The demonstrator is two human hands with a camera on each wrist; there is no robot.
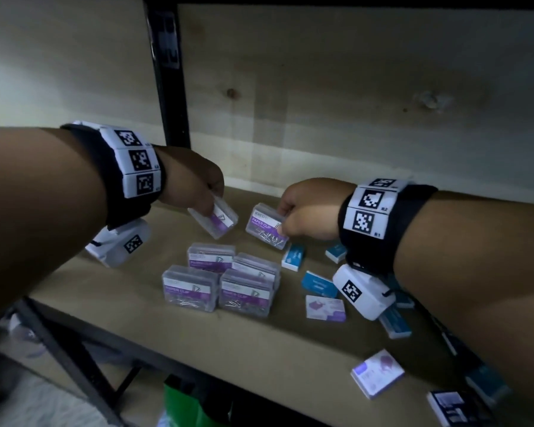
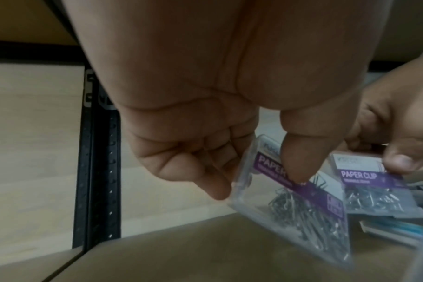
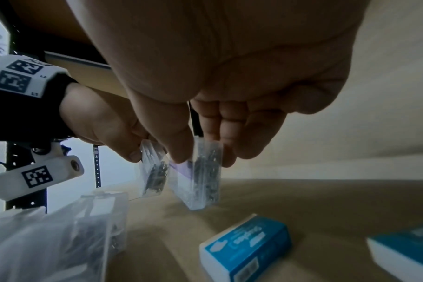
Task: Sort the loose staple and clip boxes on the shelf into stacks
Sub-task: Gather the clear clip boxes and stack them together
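Observation:
My left hand (image 1: 211, 192) pinches a clear paper clip box (image 1: 215, 220) with a purple label, tilted above the shelf; the left wrist view shows the thumb on its label (image 2: 299, 206). Just to its right, my right hand (image 1: 293, 217) holds a second clear paper clip box (image 1: 264, 231) between thumb and fingers, seen edge-on in the right wrist view (image 3: 203, 177). Both boxes hang near each other over the wooden shelf (image 1: 198, 343). Below them stand several stacked paper clip boxes (image 1: 219, 282).
Blue staple boxes (image 1: 293, 257) lie scattered at the right, one close in the right wrist view (image 3: 246, 246). White-and-purple boxes (image 1: 326, 308) lie nearer the front edge. A black upright post (image 1: 170, 87) stands at the back left.

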